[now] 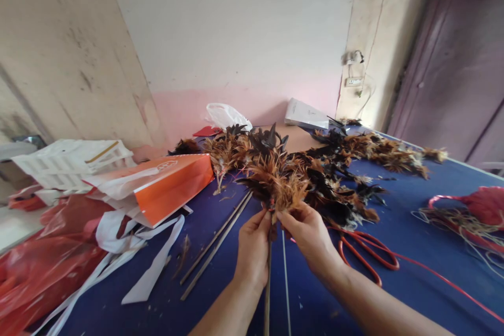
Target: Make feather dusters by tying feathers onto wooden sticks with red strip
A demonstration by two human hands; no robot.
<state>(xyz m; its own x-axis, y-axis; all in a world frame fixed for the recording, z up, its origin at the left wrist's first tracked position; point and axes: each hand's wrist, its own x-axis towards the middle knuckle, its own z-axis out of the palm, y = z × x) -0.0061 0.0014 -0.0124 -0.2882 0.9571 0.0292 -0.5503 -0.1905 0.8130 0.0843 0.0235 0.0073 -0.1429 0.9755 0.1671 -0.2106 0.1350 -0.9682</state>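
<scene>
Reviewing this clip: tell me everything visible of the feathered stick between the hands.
The feathered stick has a thin, brownish, wood-like shaft running up from the picture's bottom edge, with fluffy orange-brown feathers fanning out at its far end. A bit of red shows near their base. The left hand and right hand pinch it there. It points away from the person over the blue table; its feathers visually merge with the feather pile behind.

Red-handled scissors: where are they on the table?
In the head view, the red-handled scissors lie on the blue table right of centre, to the right of the right hand and just in front of the dark feathers.
</scene>
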